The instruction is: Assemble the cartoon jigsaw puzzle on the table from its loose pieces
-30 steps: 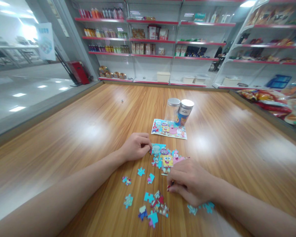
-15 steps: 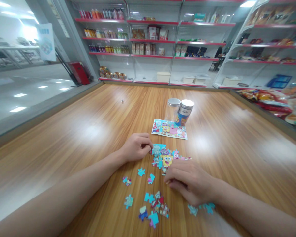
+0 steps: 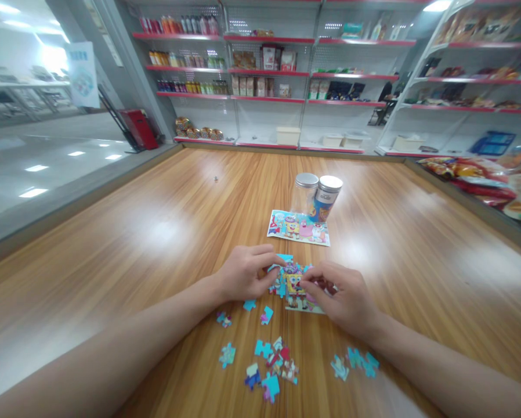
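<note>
At the jigsaw puzzle (image 3: pixel 292 288), my left hand (image 3: pixel 245 273) and right hand (image 3: pixel 341 296) curl inward, any pinch hidden; pressing too hard could split it.

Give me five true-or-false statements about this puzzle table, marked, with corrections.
1. The left hand and right hand both reach the puzzle. True.
2. The jars have red lids. False: the jars have silver lids.
3. Loose pieces lie on the near side of the puzzle. True.
4. The picture sheet lies under the right hand. False: the picture sheet lies beyond the hands, in front of the jars.
5. Red-edged shelves stand beyond the table. True.
</note>
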`<state>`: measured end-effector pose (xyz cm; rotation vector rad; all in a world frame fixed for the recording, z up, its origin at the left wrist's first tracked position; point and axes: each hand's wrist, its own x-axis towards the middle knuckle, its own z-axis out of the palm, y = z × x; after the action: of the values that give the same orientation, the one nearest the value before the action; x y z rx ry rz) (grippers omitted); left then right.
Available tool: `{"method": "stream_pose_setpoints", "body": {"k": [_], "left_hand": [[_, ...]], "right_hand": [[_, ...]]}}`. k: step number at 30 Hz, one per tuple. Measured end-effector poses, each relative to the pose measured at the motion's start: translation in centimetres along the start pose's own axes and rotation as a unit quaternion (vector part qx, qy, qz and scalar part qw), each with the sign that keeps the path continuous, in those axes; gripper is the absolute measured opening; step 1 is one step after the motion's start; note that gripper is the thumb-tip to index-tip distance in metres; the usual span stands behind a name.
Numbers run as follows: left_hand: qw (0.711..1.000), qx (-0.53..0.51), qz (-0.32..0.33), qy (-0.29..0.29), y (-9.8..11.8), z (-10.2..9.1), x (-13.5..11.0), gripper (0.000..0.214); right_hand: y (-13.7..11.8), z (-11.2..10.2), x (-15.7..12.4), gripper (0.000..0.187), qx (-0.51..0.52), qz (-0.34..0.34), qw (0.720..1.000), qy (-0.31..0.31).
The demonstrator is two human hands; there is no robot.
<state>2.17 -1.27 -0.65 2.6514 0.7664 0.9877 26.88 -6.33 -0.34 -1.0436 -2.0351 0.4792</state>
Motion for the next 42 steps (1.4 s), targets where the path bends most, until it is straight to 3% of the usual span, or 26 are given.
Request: {"method": "stream_pose_setpoints", "body": {"k": [6,12,16,19,21,30,35,42], "left_hand": [[0.998,-0.026,-0.012,-0.049,2.3,0.5,0.3,0.019],[0.996,-0.070,-0.036,-0.052,1.9,0.5,0.3,0.015],[0.983,-0.114,-0.142,0.015,0.6,0.2,0.2,0.018],[0.959,-0.147,-0.224,0.087,-0.1,0.1,0.2,0.024],[0.948,-0.164,-0.254,0.099,-0.3,0.0,0.3,0.025],[0.943,-0.180,-0.279,0.028,-0.4,-0.4,0.6,0.027],[0.952,-0.139,-0.272,-0.030,-0.8,-0.4,0.5,0.025],[0.960,-0.115,-0.247,-0.057,-1.3,-0.1,0.0,0.024]], "right_hand": [[0.0,0.4,0.1,0.008,0.015,-0.007,1.000,0.006],[0.2,0.5,0.2,0.011,-0.009,-0.002,1.000,-0.016],[0.4,0.1,0.3,0.038,-0.075,-0.055,0.993,-0.074],[0.5,-0.2,0.4,0.031,-0.110,-0.069,0.986,-0.107],[0.5,-0.3,0.4,0.023,-0.122,-0.061,0.985,-0.107],[0.6,-0.7,0.3,0.018,-0.126,-0.049,0.986,-0.093],[0.2,-1.0,0.3,0.029,-0.132,-0.061,0.986,-0.085],[-0.2,-0.9,0.1,0.042,-0.161,-0.077,0.970,-0.165]]}}
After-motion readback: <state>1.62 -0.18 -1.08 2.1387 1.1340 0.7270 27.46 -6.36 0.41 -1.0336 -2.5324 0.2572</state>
